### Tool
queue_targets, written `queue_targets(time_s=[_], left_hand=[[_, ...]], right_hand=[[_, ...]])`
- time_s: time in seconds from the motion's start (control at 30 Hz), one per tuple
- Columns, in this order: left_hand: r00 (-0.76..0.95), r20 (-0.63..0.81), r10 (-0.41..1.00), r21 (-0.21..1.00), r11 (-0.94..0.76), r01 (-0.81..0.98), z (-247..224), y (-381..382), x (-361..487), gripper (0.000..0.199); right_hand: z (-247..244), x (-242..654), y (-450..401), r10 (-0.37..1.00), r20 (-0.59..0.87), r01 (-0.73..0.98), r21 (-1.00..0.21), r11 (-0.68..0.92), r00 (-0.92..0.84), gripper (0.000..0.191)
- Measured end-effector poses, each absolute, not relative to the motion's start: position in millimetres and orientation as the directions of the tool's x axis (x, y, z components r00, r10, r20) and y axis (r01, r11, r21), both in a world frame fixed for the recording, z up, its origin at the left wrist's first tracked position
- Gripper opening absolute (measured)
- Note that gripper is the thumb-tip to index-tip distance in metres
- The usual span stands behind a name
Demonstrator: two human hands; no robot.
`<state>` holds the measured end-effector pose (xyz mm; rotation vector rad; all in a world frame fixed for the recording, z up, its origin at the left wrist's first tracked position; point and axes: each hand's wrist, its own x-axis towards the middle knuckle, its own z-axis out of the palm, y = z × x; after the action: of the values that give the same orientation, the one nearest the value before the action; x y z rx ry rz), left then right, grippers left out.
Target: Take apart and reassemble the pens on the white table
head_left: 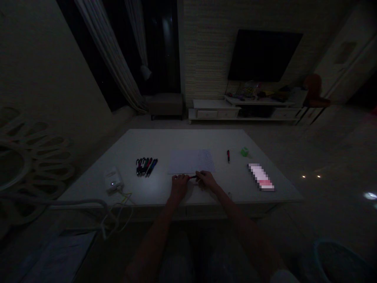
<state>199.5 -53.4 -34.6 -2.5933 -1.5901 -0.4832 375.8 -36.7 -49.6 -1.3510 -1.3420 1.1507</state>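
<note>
In the dim head view, a dark pen with a reddish part point(193, 177) lies crosswise between my hands, just in front of the near edge of a sheet of paper point(184, 160). My left hand point(179, 184) has its fingers closed around the pen's left end. Its other end is pinched by my right hand point(207, 180). Handwriting covers the right part of the paper. Left of it several pens point(146, 167) lie side by side. One more dark and red pen point(228, 156) rests to the right of the paper.
Everything stands on a white table point(185, 137). At its right are a green cube point(244, 151) and a lit phone point(261, 177). A white box point(113, 179) with cables sits at the left edge. A light-rimmed bin point(316, 245) is on the floor at lower right.
</note>
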Motion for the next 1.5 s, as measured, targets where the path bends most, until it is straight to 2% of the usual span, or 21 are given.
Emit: queue_targets(time_s=[0.2,0.27,0.37,0.43,0.5,0.63,0.77,0.9,1.07,1.2,1.37,1.5], left_hand=[[0.415,0.327,0.849,0.116,-0.471,0.874,-38.7,-52.3,198.7,0.02],[0.42,0.342,0.841,0.114,-0.481,0.869,-39.1,-52.3,198.5,0.021],[0.424,0.34,0.839,0.113,-0.484,0.868,-38.3,-52.3,198.5,0.022],[0.426,0.332,0.841,0.115,-0.485,0.867,-37.3,-52.2,198.7,0.021],[0.421,0.324,0.847,0.12,-0.478,0.87,-36.6,-52.3,198.8,0.02],[0.43,0.324,0.842,0.121,-0.488,0.864,-36.9,-52.9,198.8,0.021],[0.435,0.34,0.834,0.105,-0.494,0.863,-38.5,-52.8,198.2,0.02],[0.444,0.337,0.83,0.102,-0.501,0.86,-39.8,-52.0,197.8,0.019],[0.45,0.359,0.817,0.114,-0.517,0.848,-40.6,-51.8,197.2,0.025],[0.46,0.367,0.808,0.124,-0.533,0.837,-41.5,-51.6,197.0,0.028],[0.444,0.38,0.811,0.192,-0.539,0.82,-47.1,-47.7,196.0,0.024],[0.474,0.376,0.796,0.223,-0.574,0.788,-51.1,-45.1,195.1,0.022]], right_hand=[[-47.6,380.7,-38.1,0.998,0.062,0.156,-0.986,0.062,-0.005,0.034],[-46.3,379.5,-39.6,1.0,-0.014,0.136,-0.991,-0.013,-0.007,0.035],[-45.2,376.9,-41.1,0.99,-0.137,0.203,-0.971,-0.128,-0.03,0.041],[-44.6,376.2,-41.1,0.993,-0.105,0.218,-0.971,-0.092,-0.046,0.039],[-44.0,376.7,-41.1,0.996,-0.068,0.155,-0.986,-0.058,-0.063,0.038],[-44.0,378.5,-40.4,0.989,-0.128,0.137,-0.984,-0.117,-0.07,0.044],[-46.8,378.1,-37.7,0.998,-0.04,0.117,-0.993,-0.033,-0.057,0.04],[-50.0,379.3,-35.6,0.997,-0.068,0.136,-0.989,-0.061,-0.044,0.04],[-49.2,381.9,-36.2,0.995,0.08,0.184,-0.979,0.089,-0.057,0.032],[-48.5,378.9,-37.8,0.998,-0.034,0.182,-0.983,-0.023,-0.056,0.04],[-48.3,375.6,-38.6,0.997,0.058,0.161,-0.985,0.065,-0.045,0.036],[-47.9,374.9,-38.3,0.996,-0.072,0.177,-0.982,-0.061,-0.052,0.036]])
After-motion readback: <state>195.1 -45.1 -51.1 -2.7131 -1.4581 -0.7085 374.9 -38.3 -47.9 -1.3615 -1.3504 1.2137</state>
